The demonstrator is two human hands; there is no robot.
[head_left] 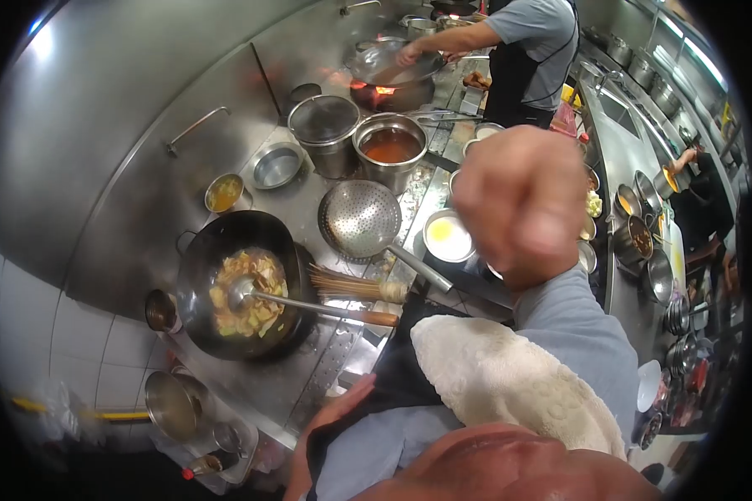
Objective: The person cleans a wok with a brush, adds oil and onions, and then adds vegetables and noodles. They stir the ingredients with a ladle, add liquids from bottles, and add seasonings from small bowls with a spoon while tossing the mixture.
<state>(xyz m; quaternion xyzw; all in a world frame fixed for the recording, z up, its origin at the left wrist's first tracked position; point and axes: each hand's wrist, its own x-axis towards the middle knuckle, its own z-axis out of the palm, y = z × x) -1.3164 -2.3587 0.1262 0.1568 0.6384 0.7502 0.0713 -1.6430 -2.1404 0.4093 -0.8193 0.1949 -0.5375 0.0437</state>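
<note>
My right hand [522, 200], blurred and close to the camera, is raised in a fist with nothing showing out of it. Low at the stove's front edge, beside the dark apron [397, 359], my left hand [347, 402] shows in part, its fingers stretched out and holding nothing visible. A black wok [196, 313] holds chopped food in sauce [251, 313]. In it rests a ladle [326, 310], its wooden handle end over the rim towards me. Right of the wok lie a bamboo brush [351, 285] and a perforated strainer [361, 219].
A lidded pot [323, 125], a pot of reddish liquid [390, 150] and a metal bowl [277, 165] stand behind. A white bowl [448, 238] with a yolk-yellow middle is to the right. A co-worker [526, 63] works at a wok over flames [384, 90].
</note>
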